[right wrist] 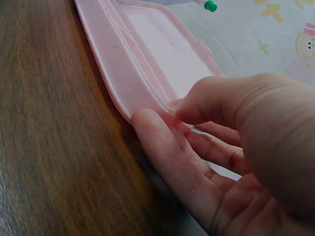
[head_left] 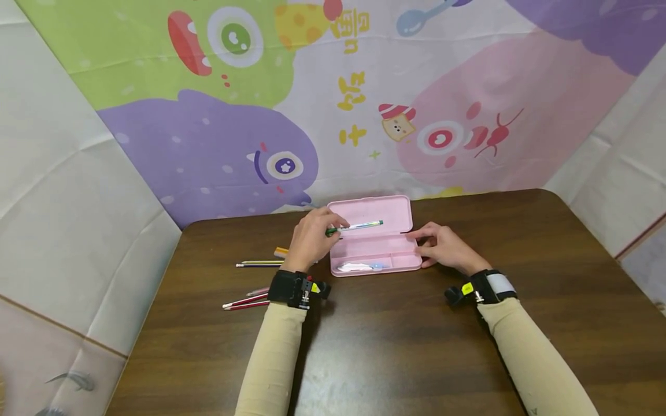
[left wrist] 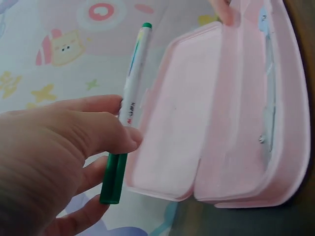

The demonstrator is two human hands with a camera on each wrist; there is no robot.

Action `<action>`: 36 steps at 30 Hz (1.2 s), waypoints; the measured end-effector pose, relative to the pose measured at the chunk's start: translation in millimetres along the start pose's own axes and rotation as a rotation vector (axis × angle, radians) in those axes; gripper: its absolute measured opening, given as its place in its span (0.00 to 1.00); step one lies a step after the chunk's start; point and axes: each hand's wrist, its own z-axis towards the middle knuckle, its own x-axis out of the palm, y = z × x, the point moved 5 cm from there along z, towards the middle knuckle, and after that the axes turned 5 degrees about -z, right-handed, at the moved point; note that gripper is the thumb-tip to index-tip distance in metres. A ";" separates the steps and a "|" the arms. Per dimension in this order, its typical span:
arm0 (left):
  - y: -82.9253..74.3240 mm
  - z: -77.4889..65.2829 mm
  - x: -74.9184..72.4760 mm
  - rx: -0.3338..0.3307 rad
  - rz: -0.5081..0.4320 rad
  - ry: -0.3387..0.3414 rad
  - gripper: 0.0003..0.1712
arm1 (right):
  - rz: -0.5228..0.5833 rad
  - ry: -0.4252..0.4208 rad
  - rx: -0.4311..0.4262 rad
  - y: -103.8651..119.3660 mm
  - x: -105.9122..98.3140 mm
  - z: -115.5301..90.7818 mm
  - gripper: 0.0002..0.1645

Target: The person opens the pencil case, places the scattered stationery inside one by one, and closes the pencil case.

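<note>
A pink pencil case [head_left: 374, 247] lies on the table with its lid [head_left: 400, 211] raised at the back. Over its left part, my left hand [head_left: 314, 237] pinches a marker [left wrist: 129, 96] with a white barrel, green cap and green end. The marker points rightward across the lid in the head view. At the case's right end, my right hand [head_left: 444, 248] grips the wall between thumb and fingers [right wrist: 157, 132]. Inside the front compartment lies a pale blue and white slim tool [head_left: 361, 267], partly glossy with glare.
Several pencils [head_left: 255, 264] and red-striped pencils [head_left: 244, 302] lie on the brown table [head_left: 364, 346] to the left, partly hidden by the left arm. An orange item [head_left: 281, 252] sits behind them. A cartoon-printed cloth [head_left: 354, 167] hangs behind the table.
</note>
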 end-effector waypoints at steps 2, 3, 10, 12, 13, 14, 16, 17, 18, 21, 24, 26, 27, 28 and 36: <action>-1.3 -0.7 3.1 0.026 0.024 -0.020 0.12 | -0.006 0.001 0.002 0.2 0.7 -0.6 0.27; -2.0 -1.0 4.8 0.042 0.038 -0.033 0.11 | -0.009 0.001 0.004 0.3 1.0 -1.0 0.27; -6.4 -3.3 17.3 0.095 0.092 -0.071 0.11 | -0.010 0.005 0.003 0.2 2.4 -1.6 0.27; -5.7 -3.8 22.1 0.077 0.095 -0.035 0.11 | -0.009 0.007 0.002 0.0 2.5 -1.2 0.27; -5.4 -4.0 24.5 0.065 0.096 -0.013 0.11 | -0.009 0.007 0.002 -0.1 2.4 -1.0 0.27; -4.7 -4.0 26.8 0.051 0.096 0.009 0.11 | -0.009 0.005 0.001 0.0 2.2 -0.9 0.27; -3.1 -4.2 31.2 0.023 0.101 0.053 0.11 | -0.008 0.005 -0.001 0.2 2.0 -0.9 0.27; -2.4 -4.2 33.0 0.009 0.104 0.073 0.11 | -0.009 0.005 -0.002 0.3 1.9 -0.9 0.27; -1.4 -4.3 34.8 -0.005 0.105 0.091 0.11 | -0.009 0.003 -0.003 0.3 1.7 -0.9 0.27; 1.0 -4.5 39.1 -0.034 0.117 0.137 0.11 | -0.008 0.004 -0.006 0.2 1.6 -1.3 0.27; 2.6 -4.9 41.4 -0.042 0.124 0.158 0.11 | -0.004 0.005 -0.010 -0.1 1.4 -1.7 0.27; 3.1 -5.0 41.6 -0.038 0.124 0.158 0.11 | -0.001 0.004 -0.012 -0.3 1.1 -1.9 0.27; 12.5 -3.8 46.4 -0.021 0.117 0.153 0.10 | -0.001 0.003 -0.013 -0.3 1.0 -1.9 0.27; 12.3 -3.9 46.3 -0.017 0.116 0.149 0.09 | -0.002 0.001 -0.014 -0.2 0.8 -1.9 0.27; 0.5 -3.8 44.0 -0.023 0.124 0.175 0.11 | -0.002 -0.004 -0.009 0.7 0.7 -1.4 0.27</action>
